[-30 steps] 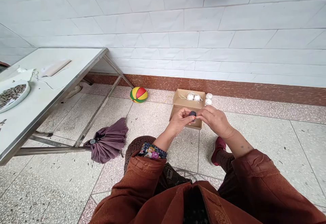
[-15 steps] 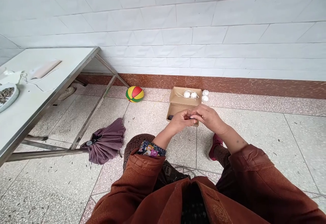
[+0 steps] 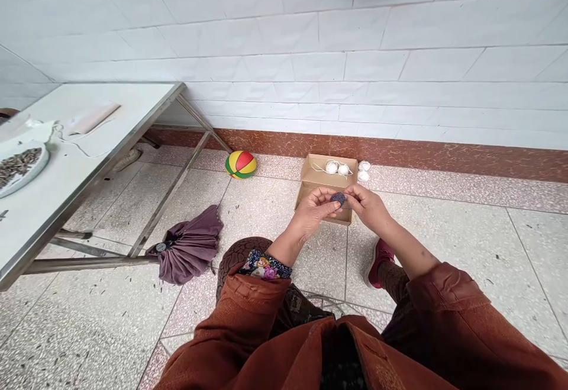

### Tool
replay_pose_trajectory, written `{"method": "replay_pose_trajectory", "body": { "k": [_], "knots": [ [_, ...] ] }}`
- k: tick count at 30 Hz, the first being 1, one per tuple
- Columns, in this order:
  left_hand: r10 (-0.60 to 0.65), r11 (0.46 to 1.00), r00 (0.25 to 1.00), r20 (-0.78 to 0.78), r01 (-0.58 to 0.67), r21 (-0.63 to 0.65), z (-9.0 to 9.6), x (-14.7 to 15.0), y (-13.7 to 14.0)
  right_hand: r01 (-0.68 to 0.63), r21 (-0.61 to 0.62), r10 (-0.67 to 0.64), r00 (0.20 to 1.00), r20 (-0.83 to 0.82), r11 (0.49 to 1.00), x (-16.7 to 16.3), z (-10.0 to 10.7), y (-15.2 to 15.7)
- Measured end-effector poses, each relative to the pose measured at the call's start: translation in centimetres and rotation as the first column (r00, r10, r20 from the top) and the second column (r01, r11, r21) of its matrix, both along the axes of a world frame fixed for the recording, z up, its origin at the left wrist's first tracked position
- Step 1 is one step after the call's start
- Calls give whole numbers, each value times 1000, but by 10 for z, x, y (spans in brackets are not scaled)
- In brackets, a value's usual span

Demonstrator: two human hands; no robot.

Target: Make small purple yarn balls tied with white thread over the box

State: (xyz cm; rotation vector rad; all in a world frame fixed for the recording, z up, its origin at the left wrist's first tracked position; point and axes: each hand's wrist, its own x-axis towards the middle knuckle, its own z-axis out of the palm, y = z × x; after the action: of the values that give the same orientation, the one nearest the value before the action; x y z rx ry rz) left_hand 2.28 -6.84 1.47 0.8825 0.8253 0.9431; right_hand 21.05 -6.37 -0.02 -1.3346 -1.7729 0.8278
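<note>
A small dark blue-grey ball of yarn (image 3: 338, 199) shows between my two hands, above the open cardboard box (image 3: 302, 197). My left hand (image 3: 314, 209) holds it from the left, thumb in front and fingers behind. The fingers of my right hand (image 3: 366, 205) are pinched together at the ball's right edge; whether a strand lies between them is too small to tell. Two white balls of yarn (image 3: 337, 168) with loose strands lie in the box's raised lid. More white balls (image 3: 364, 170) sit on the floor just right of it.
A multicoloured ball (image 3: 241, 164) lies by the wall. A folded purple umbrella (image 3: 190, 248) is on the floor beside the metal-legged table (image 3: 110, 141). That table carries a tray of dark dried pieces (image 3: 20, 168) and a pinkish flat item (image 3: 95, 119). My knees flank the box's near side.
My hands have drawn slightly apart and turned, so the dark ball of yarn, mostly hidden before, now shows between them. The whole view has shifted a little.
</note>
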Motion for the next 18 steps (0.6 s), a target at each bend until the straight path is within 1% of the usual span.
{"method": "replay_pose_trajectory", "body": {
  "k": [2, 4, 7, 10, 12, 14, 15, 17, 18],
  "knots": [
    [117, 992, 993, -31, -115, 50, -3, -3, 3, -56, 61, 53, 998, 45, 997, 1, 1, -2],
    [208, 974, 977, -54, -201, 107, -6, -6, 5, -146, 117, 135, 986, 94, 982, 0, 3, -5],
    [259, 958, 961, -102, -242, 151, -12, -9, 6, -291, 164, 261, 948, 179, 943, -2, 9, -10],
    [223, 966, 956, -188, -191, 174, -15, -11, 6, -375, 202, 334, 919, 211, 905, -3, 16, -12],
    [175, 972, 951, -256, -125, 200, -14, -12, 4, -374, 224, 333, 921, 202, 900, -2, 19, -10],
    [95, 979, 954, -283, -39, 199, -11, -14, 2, -325, 231, 286, 940, 184, 917, -1, 19, -6],
    [38, 984, 963, -266, 10, 179, -8, -15, 1, -288, 229, 253, 953, 168, 930, 0, 18, -4],
    [-61, 988, 978, -200, 87, 125, -3, -17, -1, -211, 218, 187, 974, 124, 953, 0, 16, 0],
    [-80, 990, 985, -153, 97, 105, -1, -18, -2, -181, 207, 164, 982, 98, 962, -1, 14, 1]
  ]
}}
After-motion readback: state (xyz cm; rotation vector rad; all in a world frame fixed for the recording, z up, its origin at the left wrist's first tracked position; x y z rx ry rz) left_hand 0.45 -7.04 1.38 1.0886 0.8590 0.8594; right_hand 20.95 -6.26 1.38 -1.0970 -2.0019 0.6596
